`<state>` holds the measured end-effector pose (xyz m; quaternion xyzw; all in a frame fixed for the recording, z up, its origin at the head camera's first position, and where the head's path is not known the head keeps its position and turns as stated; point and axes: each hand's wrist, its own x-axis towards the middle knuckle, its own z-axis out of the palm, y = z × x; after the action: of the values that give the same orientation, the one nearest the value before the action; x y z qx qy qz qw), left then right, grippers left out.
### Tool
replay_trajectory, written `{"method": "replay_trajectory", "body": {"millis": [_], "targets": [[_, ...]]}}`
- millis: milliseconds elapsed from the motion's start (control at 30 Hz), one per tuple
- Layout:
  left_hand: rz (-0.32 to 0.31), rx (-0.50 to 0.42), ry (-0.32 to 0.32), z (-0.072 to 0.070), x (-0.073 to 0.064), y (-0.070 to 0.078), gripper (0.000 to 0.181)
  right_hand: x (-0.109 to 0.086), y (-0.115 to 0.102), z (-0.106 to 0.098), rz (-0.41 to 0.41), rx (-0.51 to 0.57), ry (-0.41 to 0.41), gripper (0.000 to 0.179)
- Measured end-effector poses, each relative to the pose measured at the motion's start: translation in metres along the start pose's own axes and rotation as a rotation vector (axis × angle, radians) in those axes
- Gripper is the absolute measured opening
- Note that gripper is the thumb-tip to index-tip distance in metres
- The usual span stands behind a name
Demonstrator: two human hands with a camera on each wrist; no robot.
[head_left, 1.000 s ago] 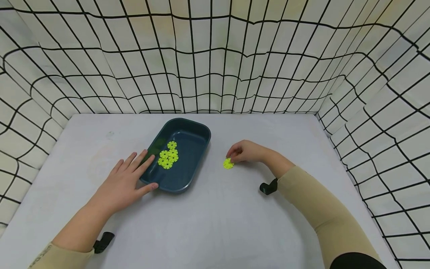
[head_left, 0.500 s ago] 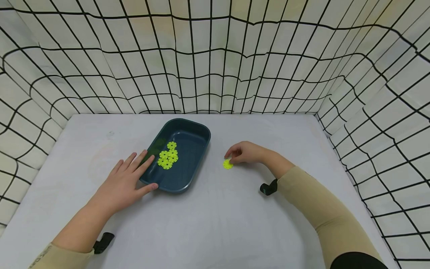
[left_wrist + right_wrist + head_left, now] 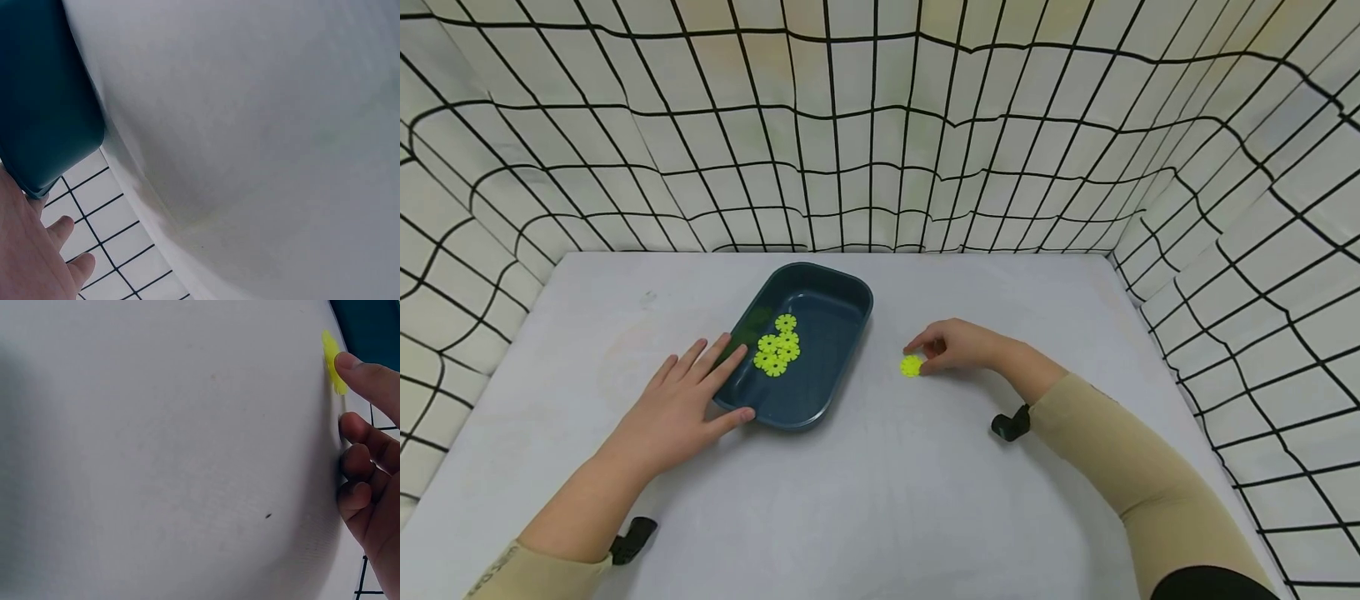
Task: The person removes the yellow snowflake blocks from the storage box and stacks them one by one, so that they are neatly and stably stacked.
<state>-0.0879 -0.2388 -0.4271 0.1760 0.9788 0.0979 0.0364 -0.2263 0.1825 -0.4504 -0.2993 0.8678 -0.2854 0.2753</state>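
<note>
A bright yellow-green notched plastic building disc point(image 3: 910, 366) lies on the white table, right of the dark blue tray. My right hand point(image 3: 962, 343) is beside it, the thumb right at the disc's near right edge and the index finger lifted a little behind it. The right wrist view has the thumb point(image 3: 356, 369) overlapping the disc point(image 3: 334, 362), with the other fingers loosely bent. My left hand point(image 3: 673, 408) is spread, its fingertips and thumb on the left rim of the tray point(image 3: 835, 367). Several more notched discs point(image 3: 777, 354) lie clustered inside, toward the tray's left side.
The white table point(image 3: 880, 517) is bordered at the back and sides by white sheeting with a black grid net point(image 3: 880, 167). A black device point(image 3: 634, 540) sits at the left wrist, another black device point(image 3: 1011, 423) at the right.
My right thumb and index finger have spread apart at the disc, and the hand has drawn slightly right. My left hand, the tray and the discs in it stay put.
</note>
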Motion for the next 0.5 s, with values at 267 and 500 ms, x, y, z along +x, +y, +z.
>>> {"method": "replay_trajectory", "body": {"millis": [267, 500], "targets": [[-0.002, -0.006, -0.009, -0.0008, 0.0008, 0.0002, 0.096, -0.0016, -0.0041, 0.0012, -0.028, -0.069, -0.001, 0.033], [0.002, -0.009, -0.011, -0.0013, 0.0006, 0.0008, 0.096, -0.0026, -0.0070, 0.0007, -0.049, -0.084, -0.013, 0.034]]}}
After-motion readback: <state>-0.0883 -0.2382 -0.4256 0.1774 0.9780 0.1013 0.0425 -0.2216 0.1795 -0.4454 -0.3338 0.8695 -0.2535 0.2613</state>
